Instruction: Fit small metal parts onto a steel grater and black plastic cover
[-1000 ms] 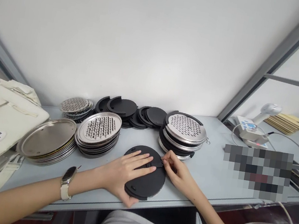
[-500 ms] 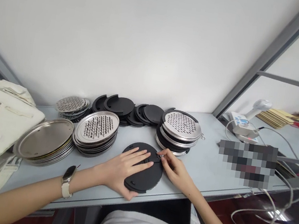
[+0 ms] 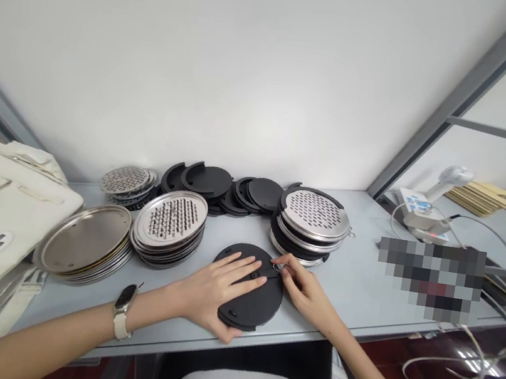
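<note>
A black round plastic disc (image 3: 264, 308) lies flat near the table's front edge. Spread across its top, with fingers stretched out, is my left hand (image 3: 221, 292). My right hand (image 3: 306, 292) pinches a small metal ring (image 3: 276, 268) at the disc's upper right edge; its far side is hidden by my fingers. Just behind my right hand stands a stack of black-rimmed round graters (image 3: 313, 214), the top one with a ring hanging at its side. Metal grater discs (image 3: 172, 219) are piled left of the black disc.
Plain metal discs (image 3: 84, 237) are stacked beside a cream bag (image 3: 4, 197) on the left. Black discs (image 3: 209, 182) and small perforated plates (image 3: 125, 182) lie along the wall. A white scanner (image 3: 455, 175), cables and wooden pieces (image 3: 480, 197) are at the right, by a grey metal frame (image 3: 468, 88).
The whole view has shifted slightly, so everything appears a little further right. Both hands keep their places on the black disc and ring.
</note>
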`<state>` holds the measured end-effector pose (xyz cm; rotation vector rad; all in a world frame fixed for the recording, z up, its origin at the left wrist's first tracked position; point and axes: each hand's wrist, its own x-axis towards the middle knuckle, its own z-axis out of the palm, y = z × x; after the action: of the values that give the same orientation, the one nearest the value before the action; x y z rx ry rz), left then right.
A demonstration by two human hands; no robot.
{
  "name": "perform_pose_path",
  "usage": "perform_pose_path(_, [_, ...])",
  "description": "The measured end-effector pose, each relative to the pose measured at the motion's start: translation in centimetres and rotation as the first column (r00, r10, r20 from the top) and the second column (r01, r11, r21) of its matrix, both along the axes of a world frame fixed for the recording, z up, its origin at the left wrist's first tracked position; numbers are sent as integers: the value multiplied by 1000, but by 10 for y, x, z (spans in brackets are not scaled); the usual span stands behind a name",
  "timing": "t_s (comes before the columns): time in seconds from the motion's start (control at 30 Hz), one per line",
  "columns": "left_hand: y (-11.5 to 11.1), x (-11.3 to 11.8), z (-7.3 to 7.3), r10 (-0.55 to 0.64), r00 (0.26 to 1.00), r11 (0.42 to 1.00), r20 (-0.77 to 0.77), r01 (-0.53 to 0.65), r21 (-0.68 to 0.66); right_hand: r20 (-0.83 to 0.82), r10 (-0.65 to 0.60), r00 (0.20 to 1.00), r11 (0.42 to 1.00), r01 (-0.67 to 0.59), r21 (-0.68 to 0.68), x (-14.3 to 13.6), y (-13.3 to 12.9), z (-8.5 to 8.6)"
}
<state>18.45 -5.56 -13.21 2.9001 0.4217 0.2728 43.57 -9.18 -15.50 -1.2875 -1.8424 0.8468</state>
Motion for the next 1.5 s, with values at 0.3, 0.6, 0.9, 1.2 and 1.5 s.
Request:
perform_pose_path(0.3, [0,0,-3,8,1000,1000,-4,-7,22,-85,8,996,997,-14,-70,-1,1,2])
perform_pose_path(0.6, [-1,1,-3,6,1000,999,9,-7,53,-169,25,985,994,-42,-99,2,5,-3])
perform_pose_path(0.9, [-1,0,-4,10,1000,998,11,-11,61,-161,46,986,993,-62,-99,3,5,-5])
perform_pose_path(1.2, [-1,0,-6,3,1000,999,25,-4,48,-155,40,987,993,-56,-106,3,3,-3])
perform_pose_path(1.5, [-1,0,-5,10,1000,999,17,-11,34,-124,45,991,994,-57,-90,3,4,-3])
